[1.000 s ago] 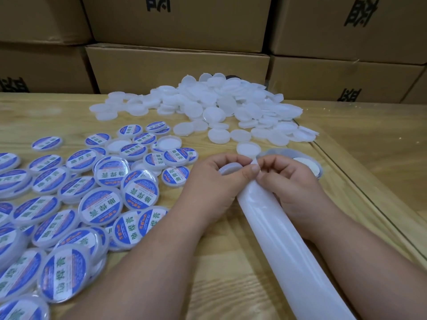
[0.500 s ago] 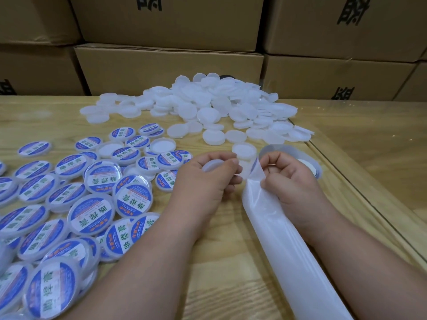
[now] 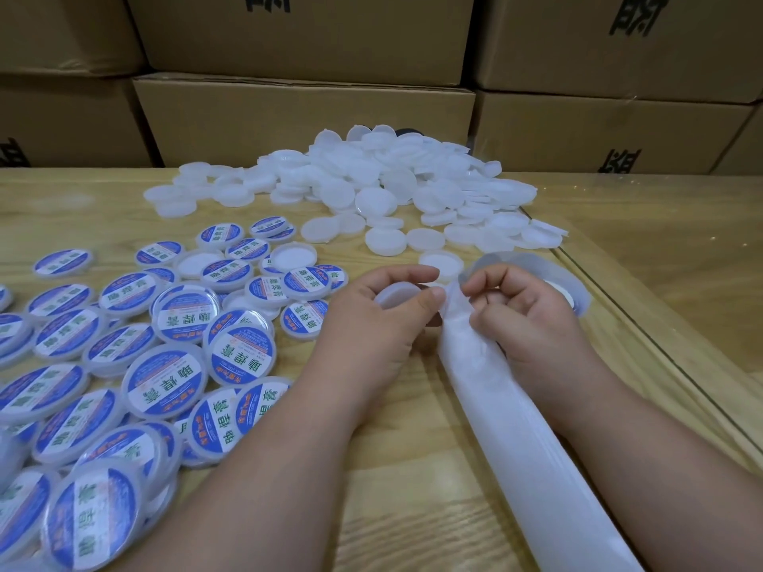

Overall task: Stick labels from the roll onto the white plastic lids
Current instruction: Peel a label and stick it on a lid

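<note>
The left hand (image 3: 371, 324) grips a plain white lid (image 3: 397, 293), fingers curled over its far rim and thumb across its near side. The right hand (image 3: 524, 319) sits just beside it, fingers curled, pinching the end of the backing strip (image 3: 495, 427), which runs as a long translucent band from the hands toward the lower right edge of the view, between the two forearms. The two thumbs nearly touch at the strip's tip; a label may be there, but the spot is too small and pale to tell.

Behind the right hand lies the roll (image 3: 574, 289), flat on the table (image 3: 413, 509), close to a raised seam (image 3: 644, 336) that runs diagonally down the right side. Beyond that seam the wood is bare.

A heap of bare lids (image 3: 371, 179) fills the far middle of the table, thinning into loose single lids that reach almost to the hands. The labelled lids (image 3: 165, 381), blue and white, crowd the left side, overlapping, and run off the left and bottom edges of the view; the nearest ones lie just beside the left wrist. Bare wood shows between the forearms, beside the strip, and in a band at the far left corner.

Boxes (image 3: 305, 117) stand stacked along the table's far edge, right behind the heap.
</note>
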Tool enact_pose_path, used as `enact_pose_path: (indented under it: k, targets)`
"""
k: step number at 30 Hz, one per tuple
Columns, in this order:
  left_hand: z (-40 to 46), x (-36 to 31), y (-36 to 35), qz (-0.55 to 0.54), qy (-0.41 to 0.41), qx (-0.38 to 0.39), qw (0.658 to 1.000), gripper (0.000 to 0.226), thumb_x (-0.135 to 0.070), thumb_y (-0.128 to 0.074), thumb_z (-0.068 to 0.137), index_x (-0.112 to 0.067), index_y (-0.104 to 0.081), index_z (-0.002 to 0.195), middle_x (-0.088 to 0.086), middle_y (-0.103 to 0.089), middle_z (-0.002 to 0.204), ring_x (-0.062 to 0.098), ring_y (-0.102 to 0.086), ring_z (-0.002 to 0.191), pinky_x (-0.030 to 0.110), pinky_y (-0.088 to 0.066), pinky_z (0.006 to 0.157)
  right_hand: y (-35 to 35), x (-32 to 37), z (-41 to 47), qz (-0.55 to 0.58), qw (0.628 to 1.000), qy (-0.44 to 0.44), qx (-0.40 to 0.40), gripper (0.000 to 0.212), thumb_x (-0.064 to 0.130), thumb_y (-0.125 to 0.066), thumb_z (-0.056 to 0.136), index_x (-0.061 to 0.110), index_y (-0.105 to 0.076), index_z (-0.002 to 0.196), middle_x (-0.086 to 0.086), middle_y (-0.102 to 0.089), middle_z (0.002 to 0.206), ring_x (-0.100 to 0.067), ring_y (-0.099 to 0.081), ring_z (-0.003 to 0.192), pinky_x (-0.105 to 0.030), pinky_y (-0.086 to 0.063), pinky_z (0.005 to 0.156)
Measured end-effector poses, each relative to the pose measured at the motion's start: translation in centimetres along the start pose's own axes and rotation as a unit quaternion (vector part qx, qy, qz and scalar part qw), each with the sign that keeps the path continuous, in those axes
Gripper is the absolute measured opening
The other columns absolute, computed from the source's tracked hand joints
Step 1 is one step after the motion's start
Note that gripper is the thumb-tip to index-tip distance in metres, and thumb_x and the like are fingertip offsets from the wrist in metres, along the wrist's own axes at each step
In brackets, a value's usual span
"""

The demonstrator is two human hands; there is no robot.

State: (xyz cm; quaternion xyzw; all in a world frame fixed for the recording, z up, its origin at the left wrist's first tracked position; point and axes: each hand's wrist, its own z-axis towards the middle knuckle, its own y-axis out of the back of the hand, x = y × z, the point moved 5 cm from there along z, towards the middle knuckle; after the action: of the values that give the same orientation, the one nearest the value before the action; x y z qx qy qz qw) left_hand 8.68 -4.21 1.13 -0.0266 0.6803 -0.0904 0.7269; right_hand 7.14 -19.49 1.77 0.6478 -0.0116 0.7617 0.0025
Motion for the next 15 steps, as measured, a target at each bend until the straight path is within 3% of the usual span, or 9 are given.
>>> enact_pose_path:
  k: [3, 5, 7, 13, 15]
  targets:
    - [0.1, 0.1, 0.2, -0.018, 0.006, -0.026, 0.999, 0.015, -0.028, -0.077, 0.073, -0.037, -0.077, 0.086, -0.003, -0.077, 0.08, 0.013, -0.072, 0.071, 0.026, -0.055, 0.063, 0.0, -0.1, 0.0, -0.003, 1.0, 0.001, -0.001, 0.026, 0.006, -0.054, 0.072, 0.029, -0.067, 0.077, -0.009, -0.042, 0.067, -0.024, -0.037, 0.064, -0.033, -0.032, 0.062]
    - [0.2, 0.1, 0.6, -0.066, 0.019, -0.057, 0.996, 0.014, -0.025, -0.074, 0.073, -0.037, -0.077, 0.08, -0.002, -0.076, 0.081, 0.014, -0.069, 0.068, 0.026, -0.053, 0.06, 0.2, 0.0, 0.0, 0.002, 1.0, 0.0, -0.006, 0.026, 0.006, -0.053, 0.072, 0.027, -0.065, 0.076, 0.004, -0.039, 0.056, -0.014, -0.034, 0.052, -0.025, -0.03, 0.052]
    - [0.3, -0.1, 1.1, -0.136, 0.032, -0.087, 0.986, 0.019, -0.017, -0.069, 0.077, -0.034, -0.077, 0.074, 0.0, -0.074, 0.08, 0.016, -0.065, 0.068, 0.026, -0.051, 0.055, 0.2, 0.1, 0.0, 0.009, 1.0, -0.007, -0.012, 0.025, 0.005, -0.051, 0.071, 0.025, -0.065, 0.076, 0.009, -0.038, 0.054, -0.01, -0.031, 0.05, -0.026, -0.028, 0.051]
    - [0.4, -0.4, 1.7, -0.185, 0.021, -0.127, 0.974, 0.024, -0.004, -0.053, 0.092, -0.021, -0.07, 0.087, -0.001, -0.071, 0.076, 0.014, -0.059, 0.061, 0.026, -0.046, 0.053, 0.2, 0.3, -0.3, -0.019, 1.0, 0.012, -0.017, 0.031, -0.013, -0.047, 0.088, 0.015, -0.061, 0.086, 0.014, -0.037, 0.051, -0.004, -0.029, 0.043, -0.015, -0.028, 0.043]
    - [0.4, -0.3, 1.7, -0.184, 0.02, -0.131, 0.974, 0.024, -0.004, -0.053, 0.091, -0.019, -0.071, 0.087, -0.002, -0.07, 0.075, 0.013, -0.057, 0.06, 0.027, -0.047, 0.054, -0.1, 0.4, -0.4, -0.025, 0.999, 0.029, -0.016, 0.025, -0.008, -0.052, 0.087, 0.015, -0.061, 0.084, 0.013, -0.041, 0.054, -0.003, -0.032, 0.045, -0.014, -0.03, 0.044]
